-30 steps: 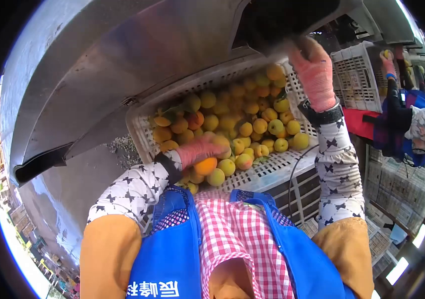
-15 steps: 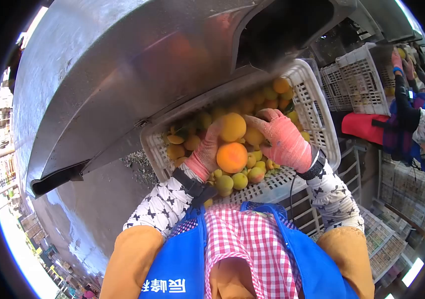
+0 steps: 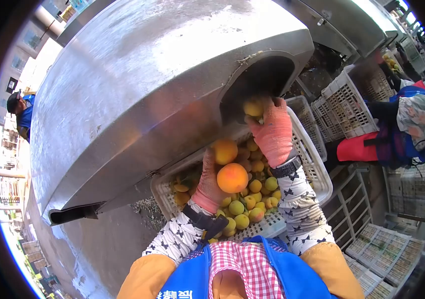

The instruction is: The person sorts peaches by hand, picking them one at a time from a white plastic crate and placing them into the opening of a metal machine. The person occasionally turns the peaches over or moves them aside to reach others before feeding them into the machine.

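Observation:
My left hand (image 3: 208, 187), in a pink knitted glove, is closed around two orange peaches, an upper peach (image 3: 224, 152) and a lower, redder peach (image 3: 232, 178). Higher up, my right hand (image 3: 274, 132), gloved the same way, grips a yellow peach (image 3: 253, 107) at the dark opening (image 3: 267, 74) of a large metal housing (image 3: 172, 104). Beneath both hands stands a white slatted crate (image 3: 319, 175), partly filled with yellow, green and orange peaches (image 3: 250, 202). Its far side is hidden under the housing's edge.
More white crates (image 3: 344, 102) stand to the right, beside a person in a blue vest (image 3: 419, 124). A metal rack (image 3: 354, 207) and flat slatted crates (image 3: 382, 254) lie at lower right. Another person in a dark cap (image 3: 22, 109) is at far left.
My right hand has moved up from the crate to the opening, with a yellow peach in its fingers. My left hand keeps its two peaches. The view has shifted, showing more of the housing.

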A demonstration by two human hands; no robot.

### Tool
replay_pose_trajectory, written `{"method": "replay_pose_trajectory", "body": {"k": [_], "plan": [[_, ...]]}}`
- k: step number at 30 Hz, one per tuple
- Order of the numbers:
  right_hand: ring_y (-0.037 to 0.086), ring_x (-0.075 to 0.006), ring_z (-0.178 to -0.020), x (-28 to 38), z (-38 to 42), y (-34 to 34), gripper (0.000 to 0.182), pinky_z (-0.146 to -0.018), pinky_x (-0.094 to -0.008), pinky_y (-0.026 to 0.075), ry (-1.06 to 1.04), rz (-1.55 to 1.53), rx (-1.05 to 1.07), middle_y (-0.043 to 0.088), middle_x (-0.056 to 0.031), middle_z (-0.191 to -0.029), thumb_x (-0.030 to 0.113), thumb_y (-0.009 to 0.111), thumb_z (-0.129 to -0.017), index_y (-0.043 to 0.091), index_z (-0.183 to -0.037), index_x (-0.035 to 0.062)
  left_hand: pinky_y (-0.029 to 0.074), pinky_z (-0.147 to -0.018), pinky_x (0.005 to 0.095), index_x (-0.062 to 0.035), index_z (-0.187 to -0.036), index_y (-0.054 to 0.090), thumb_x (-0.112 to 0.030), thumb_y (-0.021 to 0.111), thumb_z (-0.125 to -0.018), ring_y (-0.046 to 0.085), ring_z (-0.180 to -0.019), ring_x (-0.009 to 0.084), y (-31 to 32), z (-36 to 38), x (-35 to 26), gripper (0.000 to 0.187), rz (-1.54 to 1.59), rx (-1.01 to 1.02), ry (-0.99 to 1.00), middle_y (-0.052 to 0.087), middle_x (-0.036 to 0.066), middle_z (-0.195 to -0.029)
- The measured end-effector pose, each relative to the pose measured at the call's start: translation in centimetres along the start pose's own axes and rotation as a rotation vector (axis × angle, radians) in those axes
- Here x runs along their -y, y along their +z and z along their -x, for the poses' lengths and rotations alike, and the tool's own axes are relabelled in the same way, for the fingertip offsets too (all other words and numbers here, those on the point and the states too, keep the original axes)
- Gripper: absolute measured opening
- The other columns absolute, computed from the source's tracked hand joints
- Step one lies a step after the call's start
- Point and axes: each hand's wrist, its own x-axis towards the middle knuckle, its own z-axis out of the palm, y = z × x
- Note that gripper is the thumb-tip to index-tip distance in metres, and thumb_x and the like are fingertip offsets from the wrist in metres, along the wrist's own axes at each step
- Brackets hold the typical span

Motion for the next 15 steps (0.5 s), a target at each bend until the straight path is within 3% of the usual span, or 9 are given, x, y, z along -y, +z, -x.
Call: {"method": "replay_pose_trajectory", "body": {"k": [2, 4, 5, 7, 8, 10, 12, 14, 15], "plan": [[0.060, -0.0400, -0.100, -0.8, -2.7, 2.8, 0.057, -0.084, -0.0429, 0.054, -0.145, 0.029, 0.023, 0.060, -0.0224, -0.114, 0.017, 0.076, -0.074, 0.057, -0.126, 0.0032, 0.056, -0.089, 0.0444, -0.0032, -0.133, 0.051, -0.074, 0.055, -0.086, 0.066, -0.103, 0.0296, -0.5, 0.1, 0.1, 0.085, 0.065, -0.027, -0.022, 0.063, 0.015, -0.120], [0.059, -0.0393, -0.099, -0.1, -4.9, 6.3, 0.052, -0.085, -0.0425, 0.053, 0.177, 0.233, 0.350, 0.061, -0.0227, -0.114, 0.019, 0.077, -0.074, 0.059, -0.120, 0.0026, 0.056, -0.089, 0.0440, -0.0028, -0.133, 0.051, -0.071, 0.056, -0.087, 0.066, -0.103, 0.0289, -0.7, 0.4, -0.3, 0.082, -0.065, -0.046, -0.001, 0.063, 0.015, -0.120], [0.059, -0.0393, -0.099, 0.2, -4.6, 5.0, 0.052, -0.085, -0.0425, 0.053, 0.178, 0.231, 0.353, 0.061, -0.0227, -0.114, 0.019, 0.077, -0.074, 0.059, -0.120, 0.0026, 0.056, -0.089, 0.0436, -0.0025, -0.132, 0.052, -0.069, 0.057, -0.089, 0.065, -0.103, 0.0282, -0.6, 0.4, -0.6, 0.079, -0.206, -0.039, 0.029, 0.063, 0.015, -0.120], [0.061, -0.0341, -0.105, 1.1, -4.5, 0.0, 0.057, -0.088, -0.0401, 0.052, -0.063, -0.420, 0.038, 0.061, -0.0212, -0.117, 0.023, 0.078, -0.075, 0.059, -0.124, 0.0020, 0.056, -0.090, 0.0429, -0.0026, -0.132, 0.052, -0.066, 0.057, -0.090, 0.065, -0.105, 0.0275, 0.0, 0.7, -1.1, 0.076, -0.217, -0.020, 0.066, 0.062, 0.015, -0.121], [0.061, -0.0341, -0.105, 1.5, -3.5, -1.5, 0.057, -0.088, -0.0401, 0.052, -0.075, -0.423, 0.038, 0.061, -0.0212, -0.117, 0.023, 0.078, -0.075, 0.059, -0.124, 0.0020, 0.055, -0.091, 0.0421, -0.0027, -0.132, 0.053, -0.063, 0.057, -0.092, 0.064, -0.106, 0.0269, 0.3, 0.7, -1.4, 0.072, -0.225, -0.005, 0.097, 0.062, 0.015, -0.121], [0.060, -0.0296, -0.113, 2.0, 0.0, -4.1, 0.066, -0.093, -0.0383, 0.050, 0.131, -0.617, 0.333, 0.060, -0.0193, -0.122, 0.026, 0.079, -0.075, 0.056, -0.131, 0.0021, 0.053, -0.095, 0.0406, -0.0026, -0.134, 0.051, -0.057, 0.059, -0.093, 0.062, -0.110, 0.0255, 0.9, 1.0, -1.9, 0.069, -0.220, 0.019, 0.106, 0.061, 0.014, -0.124], [0.058, -0.0281, -0.118, 1.1, 2.3, -4.7, 0.070, -0.099, -0.0374, 0.047, 0.068, -0.702, 0.564, 0.058, -0.0189, -0.126, 0.027, 0.079, -0.076, 0.053, -0.137, 0.0031, 0.050, -0.099, 0.0390, -0.0025, -0.137, 0.049, -0.051, 0.061, -0.094, 0.060, -0.115, 0.0241, 1.9, 1.0, -2.3, 0.066, -0.214, 0.047, 0.110, 0.059, 0.013, -0.127], [0.058, -0.0321, -0.120, 1.7, 3.7, -5.0, 0.067, -0.103, -0.0376, 0.046, 0.014, -0.605, 0.474, 0.058, -0.0197, -0.127, 0.027, 0.079, -0.077, 0.055, -0.135, 0.0025, 0.044, -0.105, 0.0355, -0.0024, -0.143, 0.044, -0.038, 0.065, -0.093, 0.055, -0.121, 0.0216, 3.1, 0.6, -2.8, 0.066, -0.606, 0.168, 0.290, 0.055, 0.011, -0.133], [0.058, -0.0299, -0.118, 2.4, 4.0, -5.2, 0.070, -0.102, -0.0368, 0.045, 0.040, -0.623, 0.456, 0.059, -0.0182, -0.125, 0.028, 0.079, -0.077, 0.054, -0.136, 0.0016, 0.044, -0.105, 0.0355, -0.0024, -0.143, 0.044, -0.038, 0.065, -0.093, 0.055, -0.121, 0.0216, 3.4, 0.5, -3.0, 0.066, -0.607, 0.170, 0.290, 0.055, 0.011, -0.133]]}}
